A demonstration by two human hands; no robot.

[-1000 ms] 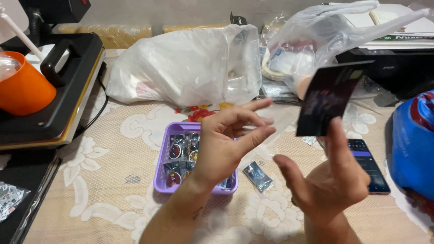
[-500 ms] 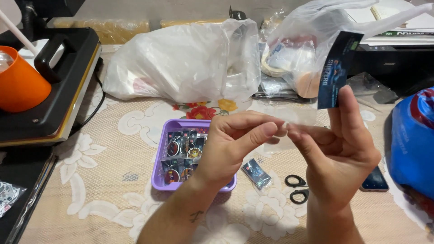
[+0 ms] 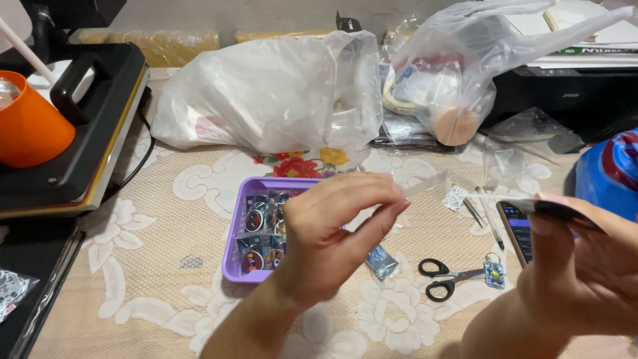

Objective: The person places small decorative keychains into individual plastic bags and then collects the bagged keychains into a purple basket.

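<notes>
So the hands are apart now: left hand (image 3: 332, 239) pinches a clear plastic sleeve (image 3: 422, 186) by itself, no longer meeting the right hand (image 3: 585, 279), which drops low and tips the dark card (image 3: 551, 207) flat, uncovering the scissors (image 3: 445, 278) and keychain (image 3: 494, 272).

A purple tray (image 3: 234, 246) of packaged round trinkets is sitting just below and left of the raised fingers, and black scissors (image 3: 446, 277) are lying to their lower right beside a small keychain (image 3: 494, 272) and a phone (image 3: 516, 229). Two white plastic bags (image 3: 266, 93) are slumping beyond the fingertips. Far left, an orange cup (image 3: 30, 126) is resting on a black press (image 3: 93, 143).
</notes>
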